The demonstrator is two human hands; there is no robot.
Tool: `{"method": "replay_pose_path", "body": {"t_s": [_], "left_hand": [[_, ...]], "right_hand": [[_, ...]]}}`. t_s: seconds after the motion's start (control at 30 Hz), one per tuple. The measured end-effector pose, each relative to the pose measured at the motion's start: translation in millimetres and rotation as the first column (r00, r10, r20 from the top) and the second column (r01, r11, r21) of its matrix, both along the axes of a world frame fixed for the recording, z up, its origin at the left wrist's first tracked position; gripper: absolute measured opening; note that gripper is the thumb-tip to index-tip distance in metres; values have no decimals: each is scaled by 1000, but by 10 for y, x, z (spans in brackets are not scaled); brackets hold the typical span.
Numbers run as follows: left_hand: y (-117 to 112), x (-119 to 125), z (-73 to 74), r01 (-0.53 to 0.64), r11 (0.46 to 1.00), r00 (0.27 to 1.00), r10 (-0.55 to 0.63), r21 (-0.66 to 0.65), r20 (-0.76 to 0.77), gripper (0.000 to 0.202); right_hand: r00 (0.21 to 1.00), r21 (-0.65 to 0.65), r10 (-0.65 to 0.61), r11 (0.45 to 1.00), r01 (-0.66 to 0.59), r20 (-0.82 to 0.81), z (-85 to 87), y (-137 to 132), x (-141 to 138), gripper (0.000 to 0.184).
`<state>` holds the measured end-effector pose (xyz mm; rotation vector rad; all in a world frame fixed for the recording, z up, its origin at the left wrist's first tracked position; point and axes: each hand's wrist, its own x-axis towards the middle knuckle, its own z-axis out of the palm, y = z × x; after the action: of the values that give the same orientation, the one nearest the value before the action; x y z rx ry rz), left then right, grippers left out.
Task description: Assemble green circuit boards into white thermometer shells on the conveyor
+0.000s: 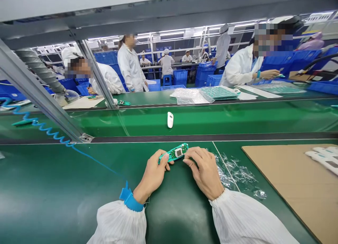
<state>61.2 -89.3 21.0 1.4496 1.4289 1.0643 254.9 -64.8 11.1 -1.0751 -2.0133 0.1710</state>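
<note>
My left hand [152, 171] grips a slim green device housing with an exposed circuit board [172, 154], thumb on top and fingers below. A small square screen with a white frame [179, 152] sits on the board. At the housing's right end is my right hand [204, 171], its fingers curled and the thumb drawn in towards the index finger. Whether these fingertips touch the housing or pinch something small cannot be made out. A blue wrist strap [130, 199] with a coiled cord circles my left wrist.
Crumpled clear plastic film [237, 171] lies right of my right hand. Farther right, a cardboard sheet [285, 180] carries several white device shells [326, 159]. Beyond the bench edge, a white handheld device [170, 120] rests on the green conveyor belt [132, 122]. A metal post [44, 92] slants at left; co-workers sit opposite.
</note>
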Motion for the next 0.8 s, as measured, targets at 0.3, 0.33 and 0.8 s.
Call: {"method": "replay_pose_path", "body": {"t_s": [0.3, 0.33, 0.8], "left_hand": [[-36, 91, -14, 32, 999, 991, -26, -40, 128, 39], [-21, 83, -14, 1, 999, 990, 4, -37, 138, 40], [106, -55, 7, -266, 959, 768, 274, -101, 579, 48]], "right_hand": [[999, -4, -48, 999, 48, 20, -10, -34, -43, 15], [1000, -19, -13, 1000, 12, -9, -3, -47, -68, 17], [795, -265, -459, 772, 578, 397, -78, 241, 751, 18]]}}
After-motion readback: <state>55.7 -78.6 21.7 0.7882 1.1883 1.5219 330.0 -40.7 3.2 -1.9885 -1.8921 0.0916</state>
